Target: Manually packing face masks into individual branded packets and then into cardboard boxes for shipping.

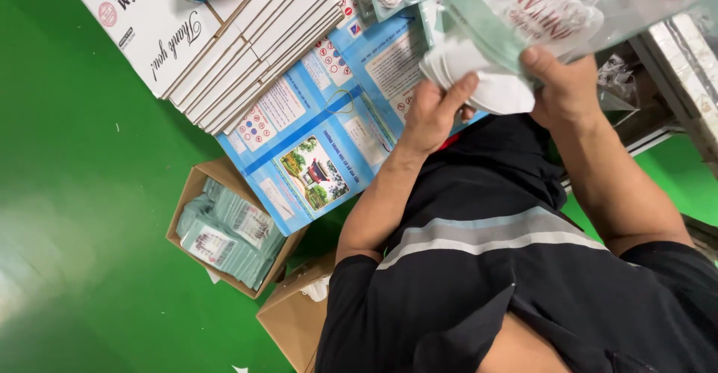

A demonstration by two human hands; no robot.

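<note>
My left hand (pixel 434 111) grips a stack of white face masks (pixel 479 81) by its lower edge. My right hand (pixel 565 89) pinches the mouth of a clear plastic bag (pixel 568 6) with a pale green side and red print. The masks sit at the bag's opening, between both hands, and their far ends are hidden inside it. Both forearms reach up from my black shirt with its grey stripe (pixel 486 242).
Blue printed sheets (pixel 321 126) lie under my hands, beside a stack of flat white cartons (pixel 247 44). An open cardboard box (pixel 196 186) of packed greenish mask bags stands on the green floor (pixel 90 193). A second cardboard box (pixel 292 317) is below it, and a metal frame edge (pixel 680 66) is at right.
</note>
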